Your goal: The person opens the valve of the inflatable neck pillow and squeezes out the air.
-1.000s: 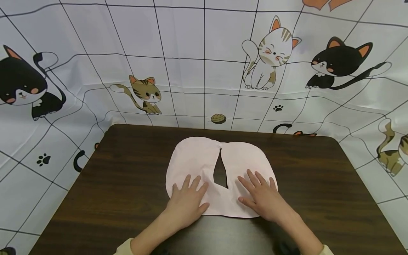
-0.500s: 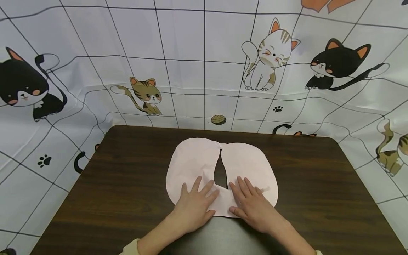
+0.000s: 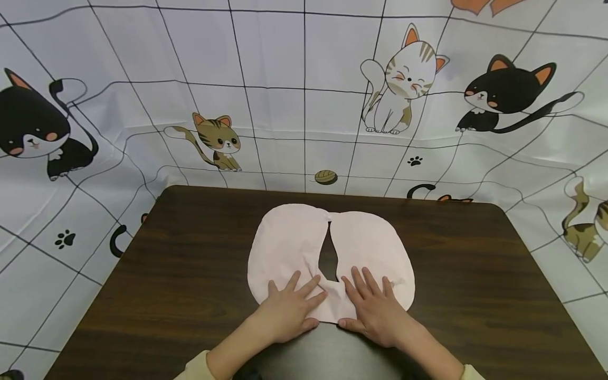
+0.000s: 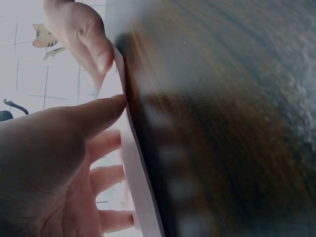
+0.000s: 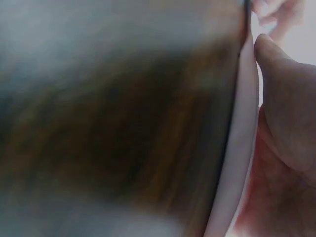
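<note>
A pale pink, flat U-shaped cloth piece [image 3: 285,237], its kind unclear, lies on the dark wooden table [image 3: 180,279]. Its two rounded lobes meet at the far side, with a narrow gap between them showing the table. On the near left part rests my left hand [image 3: 291,312], fingers spread and straight. My right hand [image 3: 377,312] lies flat on the near right part, fingers extended. Both thumbs point inward along the near edge. Small creases run in the cloth by the left fingertips. Seen low in the left wrist view, the cloth edge [image 4: 140,185] passes under the fingers.
Behind the table and at both sides hangs a white sheet [image 3: 271,58] with black grid lines and printed cats. The table's far edge [image 3: 214,190] has rounded corners. Bare wood surrounds the cloth, and a shiny patch [image 3: 328,351] lies in front of it.
Both hands have slid inward over the cloth, closer together, and slightly nearer to me. Creases by the left fingertips look more marked. The cloth stays in nearly the same place.
</note>
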Action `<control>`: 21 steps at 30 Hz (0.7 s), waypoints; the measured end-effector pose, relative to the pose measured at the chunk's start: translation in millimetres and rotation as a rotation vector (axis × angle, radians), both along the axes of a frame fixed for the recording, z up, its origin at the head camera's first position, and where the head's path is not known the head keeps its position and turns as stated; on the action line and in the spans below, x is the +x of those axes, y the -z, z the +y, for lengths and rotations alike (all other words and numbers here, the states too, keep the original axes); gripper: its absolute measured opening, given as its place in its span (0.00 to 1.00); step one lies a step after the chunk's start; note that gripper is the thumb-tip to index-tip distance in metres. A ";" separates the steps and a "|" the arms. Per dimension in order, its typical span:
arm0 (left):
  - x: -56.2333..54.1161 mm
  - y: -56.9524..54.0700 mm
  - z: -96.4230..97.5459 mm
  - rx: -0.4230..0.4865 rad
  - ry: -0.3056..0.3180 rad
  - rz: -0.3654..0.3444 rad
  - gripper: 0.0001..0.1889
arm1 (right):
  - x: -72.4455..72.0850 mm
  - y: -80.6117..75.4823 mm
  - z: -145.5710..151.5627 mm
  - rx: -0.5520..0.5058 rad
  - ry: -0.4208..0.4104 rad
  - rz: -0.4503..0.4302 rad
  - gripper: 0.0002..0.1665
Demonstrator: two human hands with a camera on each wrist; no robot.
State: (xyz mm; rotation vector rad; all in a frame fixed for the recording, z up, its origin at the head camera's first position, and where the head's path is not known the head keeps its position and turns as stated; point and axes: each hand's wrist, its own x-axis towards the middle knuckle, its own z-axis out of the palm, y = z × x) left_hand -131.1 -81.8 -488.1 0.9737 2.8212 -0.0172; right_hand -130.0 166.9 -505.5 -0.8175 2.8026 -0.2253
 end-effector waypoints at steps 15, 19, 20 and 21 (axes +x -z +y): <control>-2.0 -1.0 -0.6 0.012 0.018 0.053 0.23 | -1.0 -0.1 8.5 -0.014 -0.057 0.021 0.41; -2.0 -2.2 -0.2 0.022 0.013 0.036 0.23 | -1.3 -3.5 9.5 -0.014 -0.057 0.008 0.41; -2.0 -2.8 -0.5 0.024 0.011 0.032 0.23 | -1.6 -4.9 9.5 -0.014 -0.054 0.001 0.41; -2.2 -3.2 -0.9 0.026 0.007 0.027 0.23 | -2.0 -6.5 9.5 -0.015 -0.051 -0.006 0.41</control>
